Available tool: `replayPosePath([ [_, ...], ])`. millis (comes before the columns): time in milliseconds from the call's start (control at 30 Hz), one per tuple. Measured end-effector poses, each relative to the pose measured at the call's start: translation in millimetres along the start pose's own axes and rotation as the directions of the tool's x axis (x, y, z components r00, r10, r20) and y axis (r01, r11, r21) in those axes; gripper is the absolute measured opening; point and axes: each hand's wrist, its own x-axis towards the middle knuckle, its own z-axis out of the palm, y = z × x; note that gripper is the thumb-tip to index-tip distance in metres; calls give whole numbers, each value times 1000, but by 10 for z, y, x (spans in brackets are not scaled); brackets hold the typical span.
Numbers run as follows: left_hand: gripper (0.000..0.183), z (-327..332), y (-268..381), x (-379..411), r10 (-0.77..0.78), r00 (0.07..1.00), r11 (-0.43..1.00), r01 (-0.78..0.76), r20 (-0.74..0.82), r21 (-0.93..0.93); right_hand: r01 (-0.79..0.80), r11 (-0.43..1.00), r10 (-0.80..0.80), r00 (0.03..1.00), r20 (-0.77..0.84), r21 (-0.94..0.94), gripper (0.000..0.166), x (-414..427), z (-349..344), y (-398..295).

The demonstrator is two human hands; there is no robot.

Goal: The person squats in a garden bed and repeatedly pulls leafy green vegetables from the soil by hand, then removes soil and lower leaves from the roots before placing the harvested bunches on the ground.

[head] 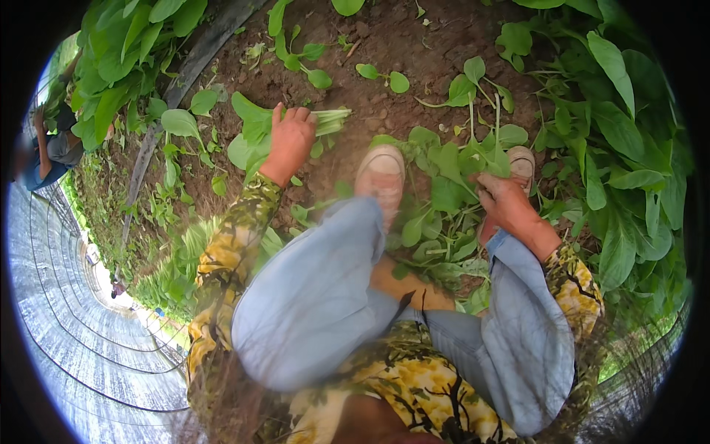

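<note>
My left hand (291, 137) is closed over a bunch of leafy greens (249, 133) low over the soil. Its pale cut stems (333, 120) point right, and the broad leaves spread to the left. By my right shoe, my right hand (507, 205) has curled fingers among loose green leaves (446, 166). Leaves touch its fingertips, but whether they are gripped cannot be made out. More picked leaves and stems lie in a heap (444, 238) between my feet.
Standing leafy plants (627, 166) crowd the right side, with another row (116, 66) at upper left. A dark strip (147, 161) crosses the brown soil (377, 33). Bundled greens (172, 272) lie beside my left sleeve. Another person (47, 155) is at the far left, under a hooped cover (72, 311).
</note>
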Motion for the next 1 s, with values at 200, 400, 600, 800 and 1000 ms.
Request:
replayPosePath([
  [200, 19, -29, -70, -3, -10, 999, 998, 8, 42, 66, 0, 1000, -1, 1000, -23, -29, 24, -41, 49, 76],
  [400, 18, -127, 89, 80, -4, 997, 1000, 4, -74, -3, -23, 995, 24, 1000, 9, -100, 23, -68, 19, 145],
  [600, 20, -547, 313, 167, -143, 989, 982, 147, 43, -118, -36, 993, 40, 998, 39, -114, 16, -40, -72, -48],
  [800, 27, 12, 402, 159, -166, 980, 937, 190, 105, -293, -28, 993, 27, 1000, -10, -117, 18, -77, 1, 73],
  [1000, 21, 31, 421, 223, -205, 971, 893, 238, 125, -382, 6, 996, -10, 999, -51, -93, 16, -142, -13, 110],
])
